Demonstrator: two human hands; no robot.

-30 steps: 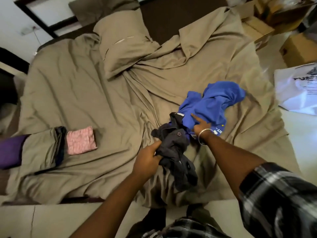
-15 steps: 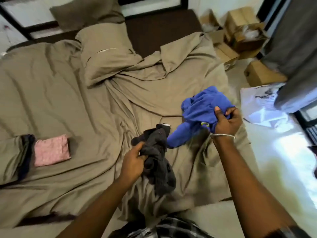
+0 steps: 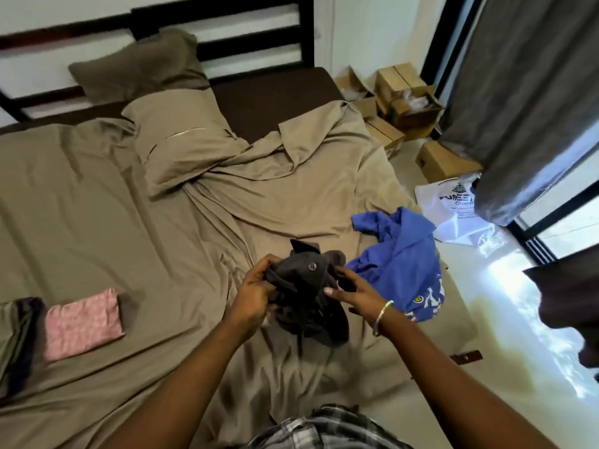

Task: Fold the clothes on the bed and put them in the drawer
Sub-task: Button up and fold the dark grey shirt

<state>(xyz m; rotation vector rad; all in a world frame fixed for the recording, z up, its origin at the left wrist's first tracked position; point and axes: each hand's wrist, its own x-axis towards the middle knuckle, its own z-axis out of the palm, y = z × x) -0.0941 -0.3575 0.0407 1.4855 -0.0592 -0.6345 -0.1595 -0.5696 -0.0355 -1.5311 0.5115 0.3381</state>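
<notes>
A crumpled dark grey garment (image 3: pixel 308 293) with a small button is held up just above the bed's near edge. My left hand (image 3: pixel 256 290) grips its left side, and my right hand (image 3: pixel 355 291) holds its right side with thumb on top. A blue shirt (image 3: pixel 402 264) lies loose on the sheet to the right, close to the bed's right edge. At the far left, a folded pink cloth (image 3: pixel 82 322) lies flat next to a folded olive and dark pile (image 3: pixel 17 338).
The bed (image 3: pixel 113 205) has a rumpled tan sheet and two pillows (image 3: pixel 175 137) near the slatted headboard. Cardboard boxes (image 3: pixel 405 102) and a white printed bag (image 3: pixel 453 205) sit on the floor to the right, beside a grey curtain (image 3: pixel 525 92).
My right hand let go of the blue shirt, which now lies on the bed, and came over to the dark garment. Both hands now hold it.
</notes>
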